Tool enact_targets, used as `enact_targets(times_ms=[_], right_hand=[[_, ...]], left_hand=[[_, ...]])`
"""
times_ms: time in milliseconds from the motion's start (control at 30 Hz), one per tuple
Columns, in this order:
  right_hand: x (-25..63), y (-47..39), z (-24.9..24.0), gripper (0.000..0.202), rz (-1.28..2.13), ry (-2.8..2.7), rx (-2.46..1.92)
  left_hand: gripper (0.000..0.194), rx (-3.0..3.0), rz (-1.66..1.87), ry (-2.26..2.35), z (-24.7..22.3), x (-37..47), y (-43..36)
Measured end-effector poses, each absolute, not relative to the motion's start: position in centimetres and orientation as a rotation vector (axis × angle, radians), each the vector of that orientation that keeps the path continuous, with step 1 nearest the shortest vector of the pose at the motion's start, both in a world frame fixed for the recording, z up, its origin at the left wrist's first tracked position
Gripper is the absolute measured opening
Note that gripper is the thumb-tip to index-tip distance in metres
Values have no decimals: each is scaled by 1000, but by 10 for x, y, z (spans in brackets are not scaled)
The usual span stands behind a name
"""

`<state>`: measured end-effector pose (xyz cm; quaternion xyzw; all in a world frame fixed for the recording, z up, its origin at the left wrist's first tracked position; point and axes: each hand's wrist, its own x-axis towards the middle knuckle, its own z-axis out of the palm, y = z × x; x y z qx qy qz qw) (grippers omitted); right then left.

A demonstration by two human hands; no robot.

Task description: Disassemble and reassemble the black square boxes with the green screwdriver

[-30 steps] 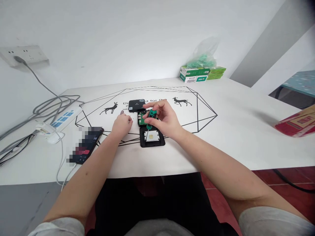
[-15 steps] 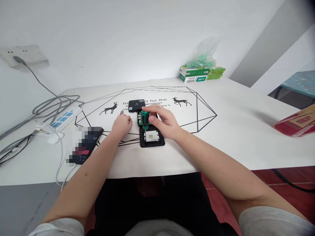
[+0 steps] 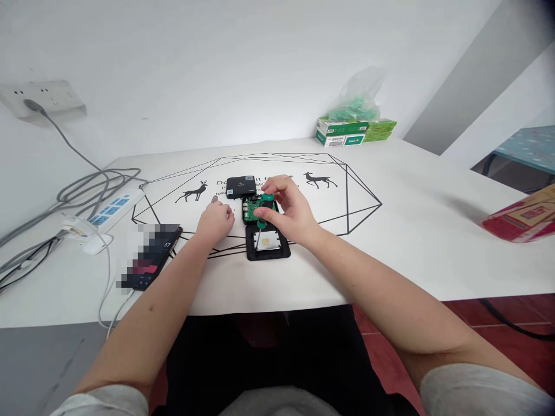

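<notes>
My right hand [image 3: 291,215] grips the green and black handle of a screwdriver [image 3: 265,209], thumb on the near side. The shaft slants down to the left edge of a silvery metal plate [image 3: 273,239] with a small gold square. That plate sits in an open black plastic housing [image 3: 284,252]. Just behind lies a green circuit board [image 3: 250,212], partly covered by my right hand. My left hand [image 3: 215,222] rests on the table left of the board, fingers curled closed. A small greyish tip shows at its far side; I cannot make out what it is.
A black square cover [image 3: 241,186] with stickers lies behind the board. On the left are a phone [image 3: 158,257], a power strip [image 3: 115,208] and grey cables [image 3: 87,199]. Green boxes [image 3: 342,128] under a plastic bag [image 3: 359,98] stand at the back; a red packet [image 3: 520,216] lies right.
The screwdriver handle has tilted to the right and slightly up with my right hand, its shaft now more slanted. My left hand has barely moved.
</notes>
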<state>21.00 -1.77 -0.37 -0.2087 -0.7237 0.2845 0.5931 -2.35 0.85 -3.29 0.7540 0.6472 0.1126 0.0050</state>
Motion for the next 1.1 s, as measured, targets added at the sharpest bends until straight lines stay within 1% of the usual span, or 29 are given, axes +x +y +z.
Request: enact_targets(times_ms=[100,167,267,433,533,633,933,1100], right_hand=[[207,-20,-7,43,877,-1628,-473],[205,-23,-9,42,909,-1611,-466],[206,-25,-10,39,857,-1623,-478],[211,-26,-4,23,680,-1714,-405],[214,-24,0,25,583,-1771,-347],[216,-23,3,27,557,-1789,-365],[219,-19,3,23,639,-1787,-350],[217,-15,0,31,709,-1788,-365]], left_hand=[[30,2353,342,2028,-32,-23,8],[30,2351,328,2038,-32,-23,7],[30,2364,321,2024,-32,-23,7],[28,2355,333,2044,-32,-23,8],[27,2350,324,2037,-32,-23,8],[26,2348,338,2032,-33,-23,8],[27,2372,323,2028,-33,-24,9],[26,2375,331,2039,-34,-25,11]])
